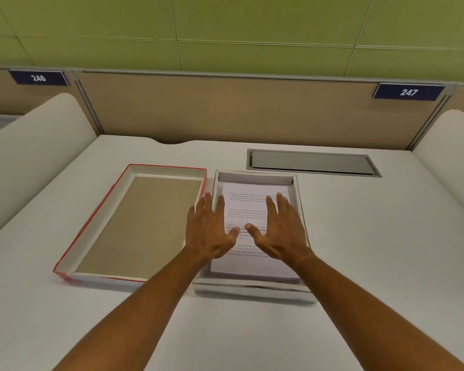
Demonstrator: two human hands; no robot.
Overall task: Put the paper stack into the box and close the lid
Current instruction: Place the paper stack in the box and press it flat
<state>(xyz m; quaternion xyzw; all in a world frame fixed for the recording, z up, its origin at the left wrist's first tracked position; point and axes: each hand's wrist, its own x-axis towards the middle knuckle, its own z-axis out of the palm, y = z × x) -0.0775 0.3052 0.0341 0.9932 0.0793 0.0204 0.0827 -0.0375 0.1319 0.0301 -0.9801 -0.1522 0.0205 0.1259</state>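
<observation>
From your head view, the paper stack [255,210] lies inside the white box [253,289] at the centre of the frame, on the pale bench [359,236]. Your left hand [212,228] and right hand [279,231] are both spread flat, fingers open, over the printed top sheet, gripping nothing. The red-edged lid [134,226] lies upturned just left of the box.

Office or study hall: numbered desk signs [408,92], partition [225,108], cable hatch [312,163].
</observation>
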